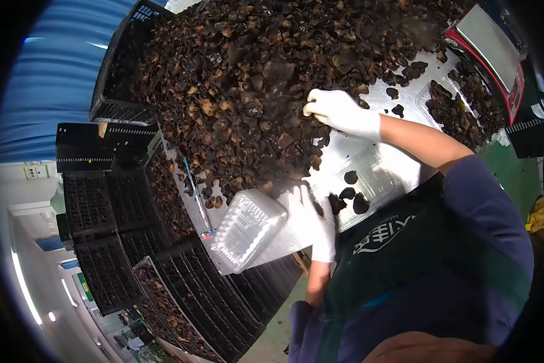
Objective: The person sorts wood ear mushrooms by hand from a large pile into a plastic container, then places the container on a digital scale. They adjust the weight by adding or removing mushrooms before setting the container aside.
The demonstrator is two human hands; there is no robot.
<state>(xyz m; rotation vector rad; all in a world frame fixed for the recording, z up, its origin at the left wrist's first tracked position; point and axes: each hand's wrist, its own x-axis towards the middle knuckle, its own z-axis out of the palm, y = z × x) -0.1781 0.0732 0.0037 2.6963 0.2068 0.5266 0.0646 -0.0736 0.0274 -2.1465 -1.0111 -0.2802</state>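
A big heap of dark wood ear mushrooms covers much of the metal table. My right hand, in a white glove, is at the heap's near edge with its fingers curled together; whatever they hold is hidden. Lower down, my gloved left hand lies with fingers stretched out, their tips by the mushrooms. Between the hands and my apron sits a clear plastic tray with several mushroom pieces at its left side. A stack of clear trays stands just left of my left hand.
At the right, a filled clear tray lies beside a red-edged scale. A black crate stands at the heap's left end. More black crates are stacked below the table's left edge. A thin blue-and-white stick lies near the tray stack.
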